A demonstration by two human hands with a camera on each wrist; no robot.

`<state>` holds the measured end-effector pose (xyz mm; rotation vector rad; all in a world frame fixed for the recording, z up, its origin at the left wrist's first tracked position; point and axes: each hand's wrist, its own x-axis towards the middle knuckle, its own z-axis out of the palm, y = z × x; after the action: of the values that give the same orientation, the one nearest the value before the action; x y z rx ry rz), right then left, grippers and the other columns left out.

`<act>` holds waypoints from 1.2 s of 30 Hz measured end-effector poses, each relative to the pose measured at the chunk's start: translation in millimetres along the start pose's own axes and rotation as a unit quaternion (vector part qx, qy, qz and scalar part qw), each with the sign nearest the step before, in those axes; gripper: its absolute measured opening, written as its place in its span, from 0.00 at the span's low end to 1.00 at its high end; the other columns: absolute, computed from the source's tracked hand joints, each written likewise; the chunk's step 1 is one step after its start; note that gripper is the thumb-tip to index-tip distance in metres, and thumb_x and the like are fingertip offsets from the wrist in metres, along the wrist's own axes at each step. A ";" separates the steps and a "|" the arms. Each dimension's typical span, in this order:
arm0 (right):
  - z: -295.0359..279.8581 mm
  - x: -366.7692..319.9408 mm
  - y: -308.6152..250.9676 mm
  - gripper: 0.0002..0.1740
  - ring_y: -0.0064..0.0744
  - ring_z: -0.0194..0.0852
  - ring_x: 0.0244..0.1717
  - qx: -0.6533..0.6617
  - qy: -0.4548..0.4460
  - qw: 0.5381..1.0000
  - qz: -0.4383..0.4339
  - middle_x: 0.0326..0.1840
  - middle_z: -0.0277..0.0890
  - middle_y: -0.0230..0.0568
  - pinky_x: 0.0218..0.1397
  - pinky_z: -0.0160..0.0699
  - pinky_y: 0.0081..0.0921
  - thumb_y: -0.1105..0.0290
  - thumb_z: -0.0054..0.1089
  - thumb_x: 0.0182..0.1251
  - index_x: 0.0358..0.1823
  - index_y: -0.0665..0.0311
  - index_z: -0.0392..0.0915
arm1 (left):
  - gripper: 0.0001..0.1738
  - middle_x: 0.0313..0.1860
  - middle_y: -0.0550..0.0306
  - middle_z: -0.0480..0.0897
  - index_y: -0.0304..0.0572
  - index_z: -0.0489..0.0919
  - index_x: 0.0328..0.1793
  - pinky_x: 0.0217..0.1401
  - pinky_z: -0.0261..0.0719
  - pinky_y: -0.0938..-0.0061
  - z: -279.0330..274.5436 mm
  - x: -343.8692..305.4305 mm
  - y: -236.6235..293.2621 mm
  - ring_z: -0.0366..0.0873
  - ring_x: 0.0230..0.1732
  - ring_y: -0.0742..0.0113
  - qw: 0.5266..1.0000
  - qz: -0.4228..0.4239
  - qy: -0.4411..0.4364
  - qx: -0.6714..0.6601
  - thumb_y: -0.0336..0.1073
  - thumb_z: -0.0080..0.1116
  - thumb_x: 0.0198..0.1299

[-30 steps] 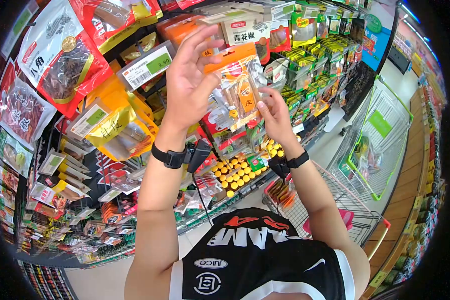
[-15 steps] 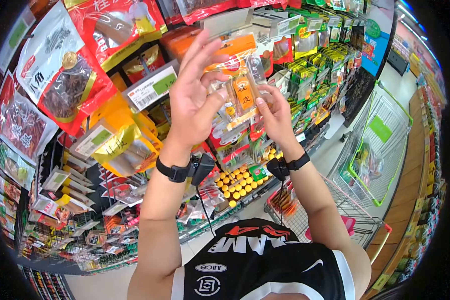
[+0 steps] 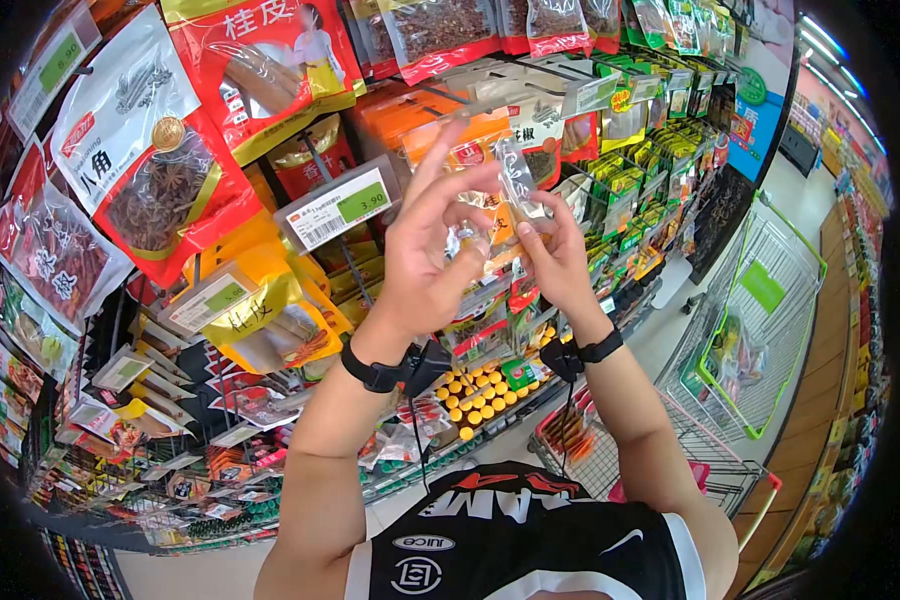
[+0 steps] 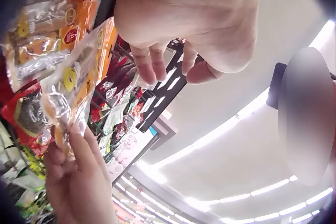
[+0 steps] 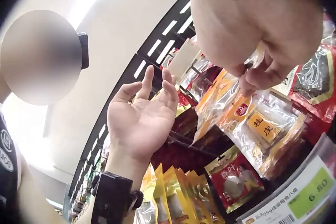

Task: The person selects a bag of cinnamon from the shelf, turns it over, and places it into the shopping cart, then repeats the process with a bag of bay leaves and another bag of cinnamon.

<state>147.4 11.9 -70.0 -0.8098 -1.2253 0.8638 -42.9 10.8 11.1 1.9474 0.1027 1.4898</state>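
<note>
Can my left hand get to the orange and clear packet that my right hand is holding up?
Probably yes. The left hand is open close beside the packet, which the right hand pinches near its lower end; nothing seems to lie between them in the head or right wrist view.

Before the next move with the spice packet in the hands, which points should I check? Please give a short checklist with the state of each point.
1. The right hand pinches the clear plastic packet with an orange header at its lower edge: ok.
2. The left hand is free, with fingers spread and apart from the packet: ok.
3. The packet's printed front faces the person: cannot tell, because it is blurred in the head view.
4. The packet is sealed and undamaged: cannot tell.
5. The wire shopping trolley with a red handle stands close below the right arm: ok.
</note>
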 end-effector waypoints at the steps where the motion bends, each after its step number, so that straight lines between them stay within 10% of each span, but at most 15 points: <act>1: 2.0 -0.3 -2.0 0.22 0.14 0.70 0.26 0.003 0.001 1.000 -0.003 0.40 0.83 0.37 0.28 0.70 0.17 0.74 0.56 0.80 0.72 0.61 0.67 | 0.32 0.88 0.40 0.52 0.34 0.76 0.73 0.61 0.79 0.69 2.8 -4.6 -1.1 0.78 0.65 0.63 1.000 0.000 -0.003 -0.002 0.29 0.60 0.60; 11: 3.5 26.4 4.6 0.21 0.13 0.72 0.28 -0.106 -0.050 0.992 -0.037 0.49 0.84 0.34 0.32 0.75 0.18 0.72 0.60 0.78 0.69 0.65 0.74 | 0.10 0.58 0.48 0.84 0.38 0.84 0.48 0.64 0.78 0.58 63.1 -125.3 -11.1 0.82 0.59 0.51 0.964 -0.127 -0.233 -0.031 0.23 0.59 0.62; 14: 8.1 52.0 28.2 0.24 0.18 0.74 0.26 -0.192 -0.040 0.957 -0.213 0.48 0.84 0.41 0.33 0.77 0.24 0.66 0.63 0.77 0.70 0.64 0.73 | 0.08 0.54 0.50 0.86 0.38 0.85 0.48 0.61 0.80 0.62 77.0 -174.4 -28.1 0.84 0.56 0.54 0.954 -0.186 -0.224 -0.071 0.24 0.61 0.64; 19: 11.8 50.2 7.7 0.36 0.36 0.84 0.41 -0.218 -0.148 0.965 -0.012 0.66 0.78 0.56 0.41 0.81 0.31 0.60 0.66 0.74 0.78 0.60 0.63 | 0.09 0.49 0.50 0.87 0.35 0.84 0.48 0.60 0.81 0.65 91.1 -201.4 -25.5 0.85 0.53 0.56 0.944 -0.241 -0.206 -0.097 0.20 0.60 0.64; 26: -5.7 -13.0 -7.2 0.35 0.61 0.78 0.53 -0.368 -0.025 0.916 -0.160 0.61 0.70 0.58 0.56 0.81 0.48 0.68 0.69 0.65 0.73 0.58 0.68 | 0.05 0.44 0.50 0.86 0.34 0.83 0.44 0.56 0.80 0.66 108.9 -228.0 -29.8 0.85 0.48 0.58 0.927 -0.305 -0.192 -0.106 0.21 0.60 0.64; 31: -74.7 -76.5 15.5 0.23 0.44 0.82 0.40 -0.303 0.039 0.949 -0.082 0.53 0.77 0.47 0.40 0.82 0.34 0.68 0.70 0.63 0.58 0.65 0.76 | 0.04 0.40 0.51 0.85 0.34 0.83 0.42 0.50 0.80 0.70 136.8 -247.9 -37.2 0.84 0.42 0.61 0.884 -0.404 -0.192 -0.135 0.22 0.59 0.64; 34: -138.7 -132.9 60.8 0.18 0.43 0.82 0.35 -0.320 0.064 0.944 0.057 0.42 0.82 0.45 0.38 0.82 0.33 0.68 0.69 0.64 0.52 0.67 0.79 | 0.04 0.40 0.51 0.86 0.33 0.83 0.41 0.47 0.79 0.72 163.4 -259.9 -51.7 0.83 0.41 0.63 0.874 -0.423 -0.190 -0.145 0.23 0.58 0.64; 36: -191.0 -181.1 109.2 0.16 0.26 0.80 0.28 -0.351 0.075 0.916 0.177 0.33 0.82 0.38 0.32 0.78 0.27 0.68 0.69 0.68 0.53 0.66 0.80 | 0.04 0.39 0.52 0.86 0.33 0.83 0.42 0.46 0.79 0.73 185.0 -265.4 -58.5 0.84 0.40 0.64 0.859 -0.445 -0.198 -0.162 0.23 0.58 0.65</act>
<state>300.8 -110.8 -276.5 -1.6884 -1.2782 0.6152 47.9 -146.9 -262.7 1.5372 0.4660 0.4492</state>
